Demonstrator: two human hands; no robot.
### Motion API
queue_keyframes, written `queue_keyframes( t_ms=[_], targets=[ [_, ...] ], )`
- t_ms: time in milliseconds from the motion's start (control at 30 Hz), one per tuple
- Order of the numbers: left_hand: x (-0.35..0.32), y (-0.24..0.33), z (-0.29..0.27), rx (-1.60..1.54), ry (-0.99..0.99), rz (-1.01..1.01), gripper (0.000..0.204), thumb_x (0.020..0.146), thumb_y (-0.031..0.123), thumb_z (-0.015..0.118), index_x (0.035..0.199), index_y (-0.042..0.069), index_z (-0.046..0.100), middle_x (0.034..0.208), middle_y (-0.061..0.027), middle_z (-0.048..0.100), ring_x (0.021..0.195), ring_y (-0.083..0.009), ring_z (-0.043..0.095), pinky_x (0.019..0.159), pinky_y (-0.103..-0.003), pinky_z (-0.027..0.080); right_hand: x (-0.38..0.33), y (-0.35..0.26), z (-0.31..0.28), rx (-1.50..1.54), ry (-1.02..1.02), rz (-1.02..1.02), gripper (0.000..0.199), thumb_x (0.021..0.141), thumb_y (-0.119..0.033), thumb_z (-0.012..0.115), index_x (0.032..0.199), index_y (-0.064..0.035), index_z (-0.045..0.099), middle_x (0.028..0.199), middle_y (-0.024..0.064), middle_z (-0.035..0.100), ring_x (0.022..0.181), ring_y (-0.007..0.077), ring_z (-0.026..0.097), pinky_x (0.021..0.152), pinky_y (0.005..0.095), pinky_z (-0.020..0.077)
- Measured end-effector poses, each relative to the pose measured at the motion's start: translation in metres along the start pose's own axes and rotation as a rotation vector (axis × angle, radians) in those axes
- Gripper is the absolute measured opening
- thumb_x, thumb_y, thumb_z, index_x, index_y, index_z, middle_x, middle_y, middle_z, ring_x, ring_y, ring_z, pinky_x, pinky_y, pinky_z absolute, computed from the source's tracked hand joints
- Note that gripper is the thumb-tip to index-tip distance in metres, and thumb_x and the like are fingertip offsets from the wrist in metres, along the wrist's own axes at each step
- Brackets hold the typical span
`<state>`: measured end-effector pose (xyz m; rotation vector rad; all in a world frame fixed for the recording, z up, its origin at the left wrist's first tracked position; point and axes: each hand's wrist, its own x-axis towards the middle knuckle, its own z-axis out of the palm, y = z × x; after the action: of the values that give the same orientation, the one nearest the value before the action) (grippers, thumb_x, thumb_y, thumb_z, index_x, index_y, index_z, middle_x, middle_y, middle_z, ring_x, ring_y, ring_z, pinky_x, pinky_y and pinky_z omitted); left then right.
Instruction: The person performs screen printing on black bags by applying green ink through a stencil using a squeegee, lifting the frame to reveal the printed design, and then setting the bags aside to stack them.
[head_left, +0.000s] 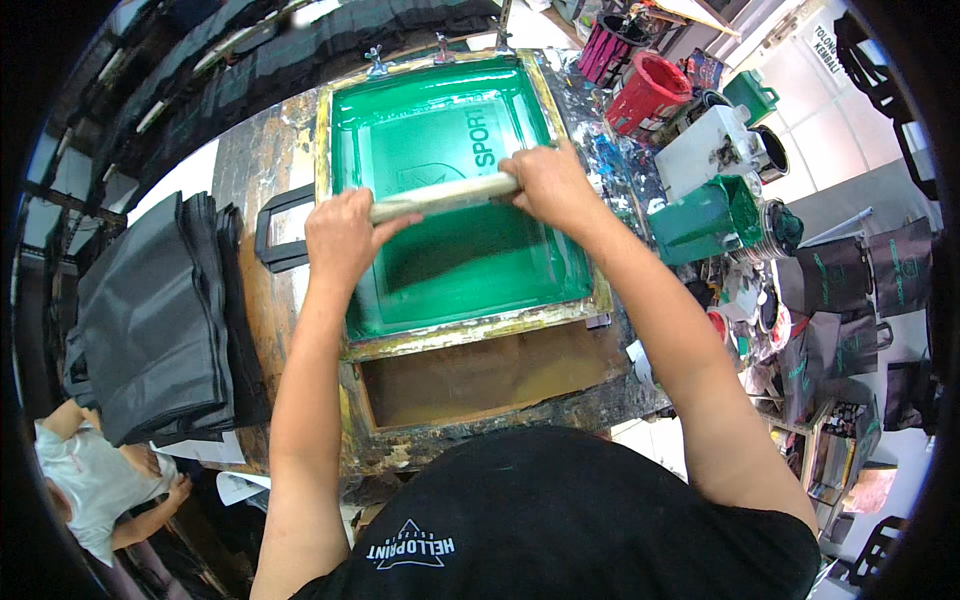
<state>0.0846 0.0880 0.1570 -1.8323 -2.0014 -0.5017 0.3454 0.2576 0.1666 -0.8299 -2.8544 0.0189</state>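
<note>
A screen printing frame (pixel 470 328) with a worn, paint-stained wooden rim lies on the bench, its mesh coated in wet green ink (pixel 450 285). Across the middle of the mesh I hold a squeegee (pixel 445 197) with a pale wooden handle. My left hand (pixel 345 235) is closed round its left end, thumb along the handle. At the other end my right hand (pixel 552 185) grips it. Dark lettering and an emblem show through the mesh beyond the squeegee. Under the frame's left side a black bag handle (pixel 275 232) sticks out.
Folded black bags (pixel 150 310) are stacked on the left. Metal clamps (pixel 376 62) hold the frame's far edge. Along the right stand a red bucket (pixel 648 92), a green ink container (pixel 705 220) and a white jug (pixel 705 150). Another person (pixel 105 480) is at lower left.
</note>
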Motion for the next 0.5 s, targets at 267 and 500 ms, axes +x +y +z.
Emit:
queue_keyframes(
  t_ms=[267, 500],
  targets=[
    [-0.087, 0.047, -0.050, -0.060, 0.005, 0.016, 0.067, 0.072, 0.068, 0.080, 0.065, 0.007, 0.054, 0.061, -0.0098, 0.052, 0.058, -0.0320, 0.056, 0.058, -0.043, 0.044, -0.103, -0.061, -0.024, 0.024, -0.115, 0.043, 0.037, 0.075, -0.021, 0.087, 0.107, -0.0147, 0.072, 0.101, 0.0062, 0.072, 0.107, 0.0288, 0.069, 0.105, 0.0599, 0.0405],
    [-0.101, 0.057, -0.063, -0.094, -0.039, -0.025, 0.064, 0.072, 0.066, 0.082, 0.069, 0.007, 0.057, 0.069, -0.0092, 0.056, 0.066, -0.0306, 0.060, 0.064, -0.044, 0.047, -0.121, -0.074, -0.036, 0.029, -0.123, 0.069, 0.043, 0.077, -0.021, 0.087, 0.116, -0.0127, 0.068, 0.105, 0.0074, 0.069, 0.111, 0.0290, 0.066, 0.111, 0.0603, 0.0369]
  ],
)
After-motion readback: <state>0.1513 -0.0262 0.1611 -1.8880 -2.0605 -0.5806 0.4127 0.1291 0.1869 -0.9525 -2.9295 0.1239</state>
